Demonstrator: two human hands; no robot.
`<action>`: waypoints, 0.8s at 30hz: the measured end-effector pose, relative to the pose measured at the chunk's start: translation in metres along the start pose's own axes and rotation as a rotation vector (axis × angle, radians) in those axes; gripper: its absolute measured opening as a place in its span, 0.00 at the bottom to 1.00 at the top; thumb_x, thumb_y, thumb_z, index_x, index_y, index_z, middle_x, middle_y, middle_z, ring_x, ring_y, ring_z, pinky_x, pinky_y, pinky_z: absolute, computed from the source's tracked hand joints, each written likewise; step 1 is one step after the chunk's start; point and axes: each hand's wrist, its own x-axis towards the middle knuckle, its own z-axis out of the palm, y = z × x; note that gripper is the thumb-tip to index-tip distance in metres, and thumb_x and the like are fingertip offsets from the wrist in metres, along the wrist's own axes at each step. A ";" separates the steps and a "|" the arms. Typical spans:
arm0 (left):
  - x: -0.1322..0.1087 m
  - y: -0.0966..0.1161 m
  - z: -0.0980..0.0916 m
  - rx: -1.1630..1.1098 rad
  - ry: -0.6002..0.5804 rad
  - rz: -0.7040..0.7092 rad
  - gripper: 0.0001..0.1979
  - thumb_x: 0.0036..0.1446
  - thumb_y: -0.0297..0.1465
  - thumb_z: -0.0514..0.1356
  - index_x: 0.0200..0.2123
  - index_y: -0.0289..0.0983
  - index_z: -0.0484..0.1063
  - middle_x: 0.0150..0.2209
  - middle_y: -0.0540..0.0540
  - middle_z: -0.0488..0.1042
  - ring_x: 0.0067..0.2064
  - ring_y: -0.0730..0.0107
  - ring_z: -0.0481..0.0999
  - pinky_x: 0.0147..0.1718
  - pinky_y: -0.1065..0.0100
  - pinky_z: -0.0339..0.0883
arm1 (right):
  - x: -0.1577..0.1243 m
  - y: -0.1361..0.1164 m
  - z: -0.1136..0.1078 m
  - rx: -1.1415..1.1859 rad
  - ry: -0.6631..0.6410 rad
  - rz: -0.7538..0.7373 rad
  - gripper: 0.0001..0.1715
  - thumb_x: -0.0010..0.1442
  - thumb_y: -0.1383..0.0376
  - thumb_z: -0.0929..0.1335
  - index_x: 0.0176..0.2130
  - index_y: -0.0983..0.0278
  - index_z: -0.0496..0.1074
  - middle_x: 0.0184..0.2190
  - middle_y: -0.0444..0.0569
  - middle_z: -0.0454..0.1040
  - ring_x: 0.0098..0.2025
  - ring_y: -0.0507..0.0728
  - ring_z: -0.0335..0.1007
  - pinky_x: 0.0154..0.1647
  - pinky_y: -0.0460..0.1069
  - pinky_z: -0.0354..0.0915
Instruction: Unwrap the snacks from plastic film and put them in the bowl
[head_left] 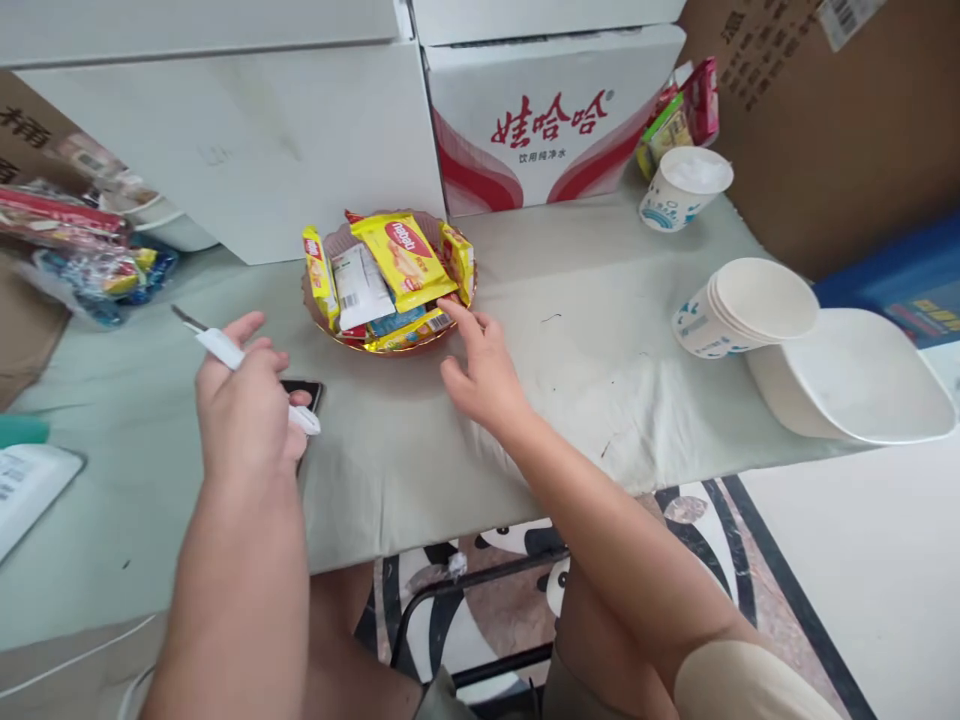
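Note:
My left hand (251, 410) is closed round a white-handled knife (219, 347), whose thin metal blade points up and to the left. Under that hand lies a dark, flat phone-like object (309, 388), mostly hidden. A pinkish bowl with a gold rim (310, 300) is piled with snack packets, among them a yellow wafer packet (405, 262) on top and a white packet (360, 285) lying beside it. At the bowl's right front edge is my right hand (484, 365), fingers apart, with the index fingertip at the packets by the rim. It holds nothing that I can see.
White cartons (555, 130) stand along the back. To the right are a paper cup (684, 190), stacked paper cups (742, 310) and a white plastic basin (847, 385) near the table edge. Plastic-wrapped snacks (97, 255) lie at left. A green-grey cloth (585, 380) covers the table.

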 end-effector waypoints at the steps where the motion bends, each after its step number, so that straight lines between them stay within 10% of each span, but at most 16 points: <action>1: 0.012 -0.002 0.003 0.015 -0.054 -0.073 0.16 0.49 0.26 0.62 0.42 0.48 0.77 0.47 0.54 0.77 0.54 0.61 0.80 0.19 0.79 0.54 | 0.001 -0.002 0.003 -0.033 0.003 0.009 0.39 0.60 0.69 0.64 0.68 0.54 0.62 0.66 0.60 0.60 0.66 0.65 0.64 0.64 0.61 0.68; 8: 0.020 -0.010 0.040 0.132 -0.302 -0.052 0.15 0.58 0.29 0.62 0.49 0.44 0.75 0.45 0.50 0.83 0.39 0.62 0.87 0.13 0.81 0.46 | 0.004 0.002 -0.005 -0.061 0.008 0.070 0.33 0.63 0.66 0.64 0.66 0.57 0.67 0.65 0.62 0.58 0.66 0.65 0.65 0.63 0.63 0.70; 24: -0.095 0.007 0.197 0.055 -0.814 -0.218 0.29 0.57 0.21 0.63 0.56 0.43 0.53 0.51 0.46 0.79 0.25 0.75 0.82 0.14 0.78 0.44 | -0.022 0.052 -0.078 0.397 0.527 0.176 0.49 0.58 0.64 0.66 0.72 0.54 0.46 0.75 0.58 0.42 0.69 0.65 0.64 0.64 0.64 0.70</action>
